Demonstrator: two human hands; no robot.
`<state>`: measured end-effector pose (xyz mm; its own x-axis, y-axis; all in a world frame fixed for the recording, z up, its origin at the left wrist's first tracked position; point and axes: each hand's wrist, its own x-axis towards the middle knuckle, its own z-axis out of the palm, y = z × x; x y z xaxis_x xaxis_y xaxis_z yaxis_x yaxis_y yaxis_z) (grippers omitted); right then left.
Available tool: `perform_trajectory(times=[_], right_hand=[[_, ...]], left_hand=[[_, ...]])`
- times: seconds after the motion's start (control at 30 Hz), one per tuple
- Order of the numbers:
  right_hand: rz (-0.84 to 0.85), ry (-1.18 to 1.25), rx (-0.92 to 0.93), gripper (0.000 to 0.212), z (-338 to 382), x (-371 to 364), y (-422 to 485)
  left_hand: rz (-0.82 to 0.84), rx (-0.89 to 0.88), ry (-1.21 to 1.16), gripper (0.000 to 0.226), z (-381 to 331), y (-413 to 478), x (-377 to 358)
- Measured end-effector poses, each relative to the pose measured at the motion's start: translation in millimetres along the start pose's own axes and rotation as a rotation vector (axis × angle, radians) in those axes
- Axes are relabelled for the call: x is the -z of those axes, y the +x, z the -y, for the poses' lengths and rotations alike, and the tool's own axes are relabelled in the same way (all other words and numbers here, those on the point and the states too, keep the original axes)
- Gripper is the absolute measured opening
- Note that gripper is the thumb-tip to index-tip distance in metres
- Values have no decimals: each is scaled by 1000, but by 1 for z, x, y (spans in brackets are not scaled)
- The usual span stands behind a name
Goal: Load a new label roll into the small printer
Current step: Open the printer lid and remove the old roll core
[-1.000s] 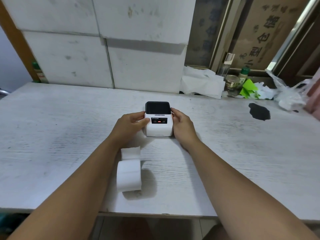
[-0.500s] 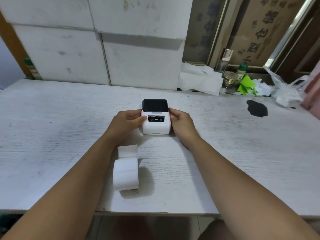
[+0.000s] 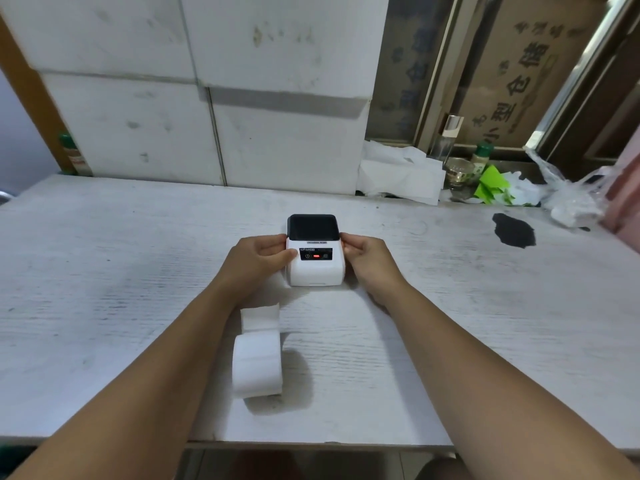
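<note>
A small white printer (image 3: 317,271) with a dark closed lid and a red light on its front panel stands on the white table (image 3: 104,289). My left hand (image 3: 258,259) grips its left side, thumb on the front panel. My right hand (image 3: 369,258) holds its right side, fingertips at the lid's edge. A white label roll (image 3: 256,365) lies on the table nearer to me, under my left forearm, with a loose strip curling up toward the printer.
White foam blocks (image 3: 207,98) form a wall at the table's back. At the back right lie crumpled paper (image 3: 398,174), a glass jar (image 3: 459,171), green scraps (image 3: 491,187) and a plastic bag (image 3: 568,199). A black stain (image 3: 514,230) marks the table.
The red light on the panel, dark half a second ago, shows again. My hands stay on the printer's sides with only slight shifts of the fingers.
</note>
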<state>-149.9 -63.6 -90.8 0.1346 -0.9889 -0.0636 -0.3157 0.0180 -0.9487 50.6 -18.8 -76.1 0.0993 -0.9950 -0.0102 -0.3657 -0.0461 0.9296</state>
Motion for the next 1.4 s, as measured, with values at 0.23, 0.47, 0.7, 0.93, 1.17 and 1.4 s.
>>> perform_trajectory(times=[0.23,0.47,0.7,0.93,1.17,1.4], right_hand=[[-19,-32,-2,34,1,1,-5],[-71,-63,47,30,5,1,-16],[-153,-9,37,24,9,1,-27],[-278,-17,63,20,12,-2,-30],[-228,51,59,27,13,0,-33],[-171,122,94,36,12,-1,-32]], left_hand=[[0,-46,74,29,-8,-7,-3],[29,-21,54,41,-6,-6,0],[-66,-21,39,35,-5,-8,-2],[-88,-73,102,18,-6,-9,-9],[-66,-143,114,21,-4,-3,-11],[7,-160,50,38,-1,0,-11]])
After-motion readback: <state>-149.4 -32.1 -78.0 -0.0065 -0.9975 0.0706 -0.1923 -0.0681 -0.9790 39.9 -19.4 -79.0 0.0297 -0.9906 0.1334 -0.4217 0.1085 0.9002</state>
